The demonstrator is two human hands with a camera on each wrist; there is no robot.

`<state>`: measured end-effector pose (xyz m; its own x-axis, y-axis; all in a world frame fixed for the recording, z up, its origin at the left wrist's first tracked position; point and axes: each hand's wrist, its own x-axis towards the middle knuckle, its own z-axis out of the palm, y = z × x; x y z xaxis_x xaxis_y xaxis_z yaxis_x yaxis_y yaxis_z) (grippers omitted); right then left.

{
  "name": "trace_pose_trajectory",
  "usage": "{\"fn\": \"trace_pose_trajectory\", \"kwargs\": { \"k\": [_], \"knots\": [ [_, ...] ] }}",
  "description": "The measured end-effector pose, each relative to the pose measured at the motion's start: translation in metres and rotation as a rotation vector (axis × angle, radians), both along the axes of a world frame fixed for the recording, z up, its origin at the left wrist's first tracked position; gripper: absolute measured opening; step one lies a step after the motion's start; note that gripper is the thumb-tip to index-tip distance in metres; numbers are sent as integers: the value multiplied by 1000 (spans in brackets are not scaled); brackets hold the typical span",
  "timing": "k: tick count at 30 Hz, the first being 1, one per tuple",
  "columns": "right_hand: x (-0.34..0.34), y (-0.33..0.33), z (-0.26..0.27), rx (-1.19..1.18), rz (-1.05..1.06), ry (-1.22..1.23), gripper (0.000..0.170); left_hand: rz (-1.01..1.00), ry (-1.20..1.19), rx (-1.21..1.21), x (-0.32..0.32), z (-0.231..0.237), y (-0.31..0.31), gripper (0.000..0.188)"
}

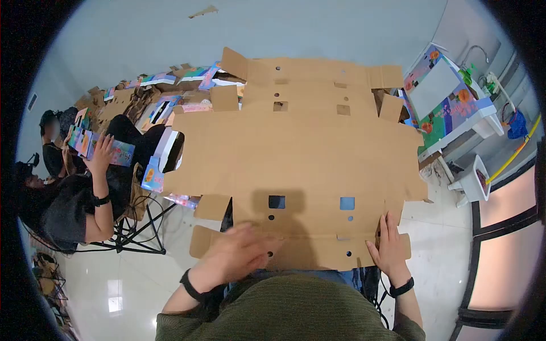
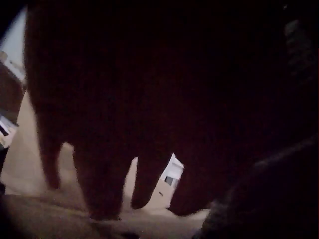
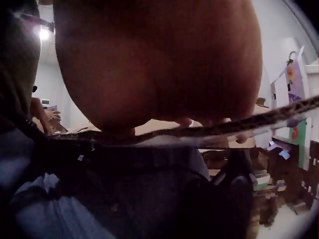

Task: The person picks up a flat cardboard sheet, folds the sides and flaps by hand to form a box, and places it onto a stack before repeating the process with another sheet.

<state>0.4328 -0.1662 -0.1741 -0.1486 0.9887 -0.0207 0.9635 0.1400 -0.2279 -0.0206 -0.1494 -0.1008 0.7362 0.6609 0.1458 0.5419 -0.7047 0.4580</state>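
A large flat sheet of brown cardboard (image 1: 307,153), die-cut with flaps, square windows and round holes, lies spread out before me. My left hand (image 1: 239,254), blurred, is over its near left part, fingers pointing right across the near strip. In the left wrist view the fingers (image 2: 104,189) are dark, spread and extended, their tips right at the cardboard. My right hand (image 1: 391,245) rests on the near right corner by a small flap (image 1: 404,245), fingers straight and pointing away from me. The right wrist view shows the palm (image 3: 159,74) above the cardboard's edge.
At the left a seated person (image 1: 74,210) holds a printed colourful carton (image 1: 102,146). More printed cardboard (image 1: 162,111) is piled behind. On the right stand a printed box (image 1: 443,96), a white basin (image 1: 474,179) and a yellow hose (image 1: 515,156). A folding stand (image 1: 139,236) is on the tiled floor.
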Motion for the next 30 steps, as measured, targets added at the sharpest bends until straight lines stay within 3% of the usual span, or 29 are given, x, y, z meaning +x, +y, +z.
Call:
{"fn": "trace_pose_trajectory", "kwargs": {
  "k": [3,6,9,11,14,17,19,21,23,27,30],
  "knots": [
    [0,-1,-2,-5,-4,24,87,458,121,136,-3,34,7,61],
    [1,-1,-6,3,3,27,87,538,247,66,-38,0,16,65],
    [1,-2,-9,25,7,82,86,402,163,-125,-65,-62,21,67],
    [0,-4,-9,27,4,96,86,291,96,-303,-87,-75,34,71],
    [-2,-5,-7,18,-5,98,86,171,102,-568,-115,-49,73,73],
    [-5,-5,-3,19,-12,94,87,333,76,-911,-114,2,125,70],
    [-7,-7,-2,19,-14,94,87,360,140,-808,-114,19,167,69],
    [-12,-9,-4,16,-24,97,87,335,123,-373,-107,23,205,72],
    [-11,-11,-11,32,-14,114,88,418,116,-291,-84,26,237,75],
    [-9,-16,-18,26,-13,155,91,648,319,127,-53,-12,289,80],
    [-14,-17,-14,6,-32,129,92,693,272,231,-33,-29,312,81]
  ]
}}
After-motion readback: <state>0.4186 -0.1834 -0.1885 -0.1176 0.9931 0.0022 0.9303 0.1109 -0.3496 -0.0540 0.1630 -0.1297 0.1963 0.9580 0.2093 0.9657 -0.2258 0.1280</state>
